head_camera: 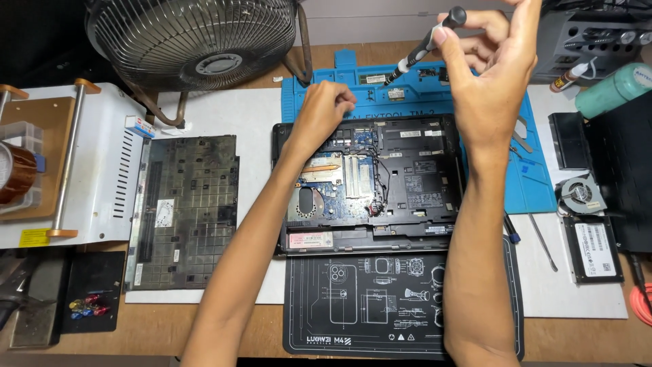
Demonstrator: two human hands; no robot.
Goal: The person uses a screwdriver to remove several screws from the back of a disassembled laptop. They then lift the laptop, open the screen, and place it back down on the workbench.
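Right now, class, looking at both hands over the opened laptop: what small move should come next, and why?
Probably lower the screwdriver in the right hand to the laptop's upper left corner. It is raised clear above the blue mat, while the left hand rests there, fingers curled.

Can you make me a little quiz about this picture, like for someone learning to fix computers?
1. True or false: the right hand holds a screwdriver.
2. Where does the left hand rest?
A. on the fan
B. on the opened laptop
C. on the black mat
3. What lies left of the laptop?

Key
1. True
2. B
3. The removed bottom cover, inner side up.
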